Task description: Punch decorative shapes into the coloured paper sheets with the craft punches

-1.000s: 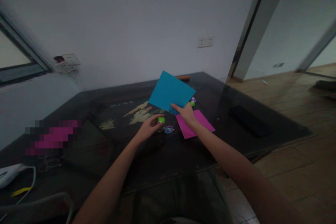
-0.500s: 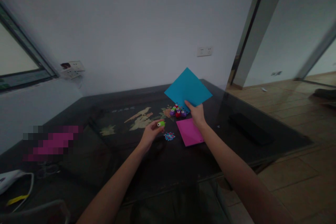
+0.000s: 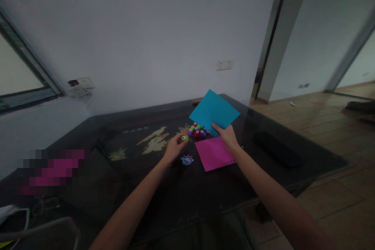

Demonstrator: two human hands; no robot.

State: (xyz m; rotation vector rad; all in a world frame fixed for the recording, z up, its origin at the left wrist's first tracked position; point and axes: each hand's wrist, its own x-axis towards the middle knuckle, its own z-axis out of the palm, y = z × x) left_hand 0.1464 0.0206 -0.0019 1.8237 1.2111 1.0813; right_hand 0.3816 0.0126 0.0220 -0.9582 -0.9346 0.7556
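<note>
Head view: the right hand [image 3: 227, 137] pinches the near corner of a square sheet of blue paper [image 3: 215, 111], lifted clear of the dark glass-topped table [image 3: 131, 187] and tilted, at about one o'clock from the view's centre. A row of small holes runs along the sheet's lower edge, so some punching looks done; most of that sheet is unpunched. The left hand [image 3: 175, 147] closes its fingertips on a small green paper punch [image 3: 184, 138], just at nine o'clock of a cluster of purple, red and green punches [image 3: 197, 131]. A flat magenta paper sheet [image 3: 214, 153] lies at six o'clock of the blue one, holes along its right edge. A little heap of coloured paper bits [image 3: 187, 159] sits beside it.

No writing can be read; the table inlay's characters are too dim.
</note>
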